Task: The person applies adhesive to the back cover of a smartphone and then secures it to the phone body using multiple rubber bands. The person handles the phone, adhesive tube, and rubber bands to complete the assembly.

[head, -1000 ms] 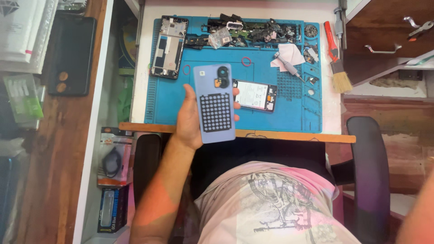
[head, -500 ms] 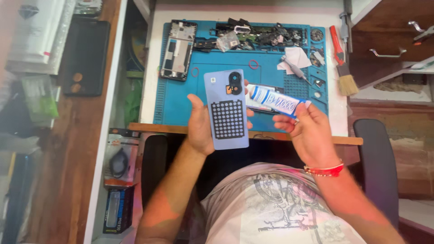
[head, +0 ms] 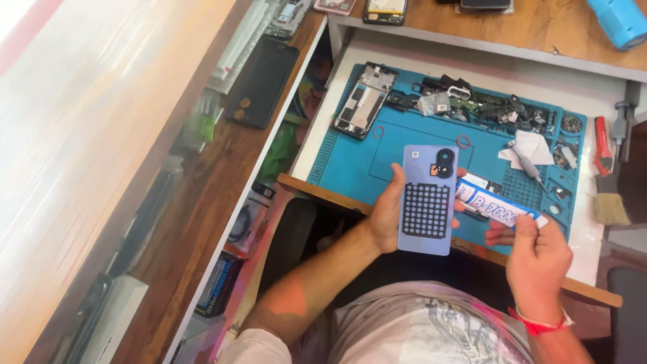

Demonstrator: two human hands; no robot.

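Head view: The left hand (head: 384,216) grips a lilac rectangular phone back cover (head: 428,200) by its long edges, thumb on the near edge and fingertips wrapped round the far edge, inner face with its black dotted grid upward. The cover is held above the front edge of the blue silicone repair mat (head: 357,162).

The right hand (head: 536,253) pinches the end of a blue-and-white adhesive tube (head: 495,207) between thumb and forefinger, its tip just beside the cover. A bare phone frame (head: 365,101), loose dark components (head: 499,111) and a wooden-handled brush (head: 610,199) lie about.
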